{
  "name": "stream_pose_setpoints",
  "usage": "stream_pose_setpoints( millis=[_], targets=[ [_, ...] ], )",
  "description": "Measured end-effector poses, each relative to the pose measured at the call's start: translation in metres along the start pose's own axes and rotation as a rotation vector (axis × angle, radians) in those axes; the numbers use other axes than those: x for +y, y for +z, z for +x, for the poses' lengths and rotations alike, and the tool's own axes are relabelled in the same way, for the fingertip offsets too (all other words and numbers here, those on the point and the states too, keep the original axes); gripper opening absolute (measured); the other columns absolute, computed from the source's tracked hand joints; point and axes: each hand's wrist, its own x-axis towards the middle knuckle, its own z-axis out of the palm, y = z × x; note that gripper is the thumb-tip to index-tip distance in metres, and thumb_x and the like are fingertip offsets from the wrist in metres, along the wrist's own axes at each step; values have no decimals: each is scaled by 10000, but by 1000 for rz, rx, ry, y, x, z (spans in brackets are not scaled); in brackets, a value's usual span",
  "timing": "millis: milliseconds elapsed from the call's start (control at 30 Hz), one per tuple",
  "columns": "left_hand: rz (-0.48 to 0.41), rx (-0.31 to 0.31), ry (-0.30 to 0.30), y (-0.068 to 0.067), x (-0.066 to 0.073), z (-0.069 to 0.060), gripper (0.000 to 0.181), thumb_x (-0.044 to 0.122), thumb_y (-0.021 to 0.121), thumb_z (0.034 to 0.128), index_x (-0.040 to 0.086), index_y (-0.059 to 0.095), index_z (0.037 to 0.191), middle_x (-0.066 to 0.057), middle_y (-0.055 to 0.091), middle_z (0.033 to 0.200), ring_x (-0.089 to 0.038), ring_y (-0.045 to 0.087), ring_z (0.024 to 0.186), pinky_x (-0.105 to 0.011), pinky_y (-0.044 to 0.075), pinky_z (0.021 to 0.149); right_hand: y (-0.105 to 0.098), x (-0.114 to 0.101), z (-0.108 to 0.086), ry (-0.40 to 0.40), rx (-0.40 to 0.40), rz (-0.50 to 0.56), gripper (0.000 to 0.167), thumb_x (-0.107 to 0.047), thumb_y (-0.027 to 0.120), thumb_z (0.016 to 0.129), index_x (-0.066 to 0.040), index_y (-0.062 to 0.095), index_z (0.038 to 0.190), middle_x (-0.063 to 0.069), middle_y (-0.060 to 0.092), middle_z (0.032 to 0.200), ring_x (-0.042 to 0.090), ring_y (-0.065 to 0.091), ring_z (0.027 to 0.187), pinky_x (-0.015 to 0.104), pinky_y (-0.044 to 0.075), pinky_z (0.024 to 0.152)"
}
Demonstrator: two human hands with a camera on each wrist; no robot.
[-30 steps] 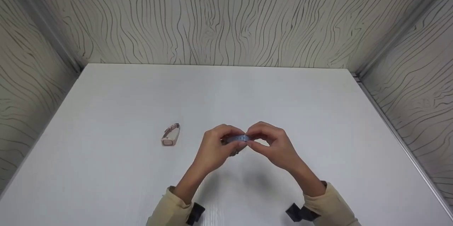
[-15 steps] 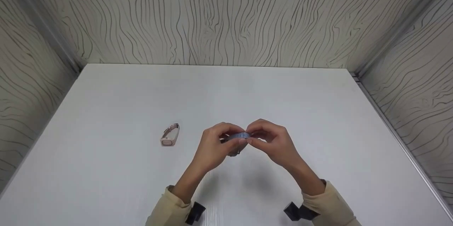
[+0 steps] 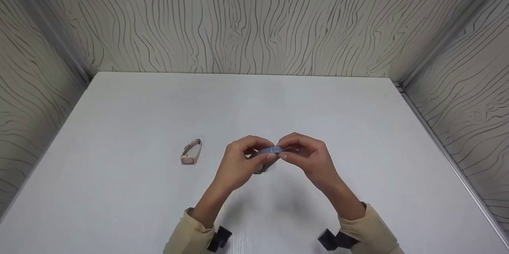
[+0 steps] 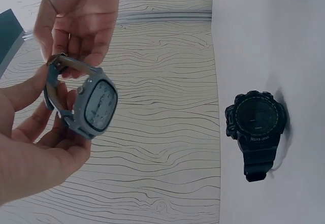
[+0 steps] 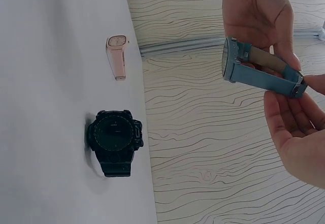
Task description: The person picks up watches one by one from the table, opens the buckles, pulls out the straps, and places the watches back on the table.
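Note:
Both hands meet over the white table around a wristwatch (image 4: 99, 104) with a blue-grey strap (image 3: 274, 149). My left hand (image 3: 234, 164) pinches the strap on its left side. The fingertips of my right hand (image 3: 314, 162) pinch the strap near its buckle (image 5: 297, 89). The strap is looped, and the squarish dial hangs below the fingers, facing away from the strap ends. How far the buckle is fastened cannot be made out. In the head view, fingers hide much of the watch.
Left of the hands, a pale pink wristwatch (image 3: 188, 160) lies on the table (image 3: 119, 190). A black sports watch (image 5: 114, 132) rests on the tabletop in both wrist views. Wood-grain panels (image 3: 238, 23) stand behind and at both sides.
Both hands have risen very slightly in the head view, with the watch between them. The blue strap has turned a little at the fingertips. The pink watch stays in place.

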Motion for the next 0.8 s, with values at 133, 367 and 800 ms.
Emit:
stream_pose_setpoints(
  millis=[133,367,800],
  targets=[
    [13,6,16,1,-2,0,180,151,684,825,58,662,977,-21,618,921,-190,583,806,-276,507,703,-1,0,0,-22,-21,9,146,97,565,839,92,592,982,179,566,952,224,570,876,311,501,805],
    [100,26,41,4,-4,-2,178,127,696,809,47,667,965,-29,608,899,-165,567,757,-243,506,647,0,0,1,-59,-68,-138,178,83,607,820,43,599,993,147,550,936,199,562,868,292,495,809],
    [122,20,69,4,-5,-4,161,139,685,820,53,666,955,-19,611,900,-137,579,781,-248,507,679,0,4,0,-124,-71,-179,176,108,620,798,42,626,961,142,566,889,218,573,815,282,509,775]
  ],
)
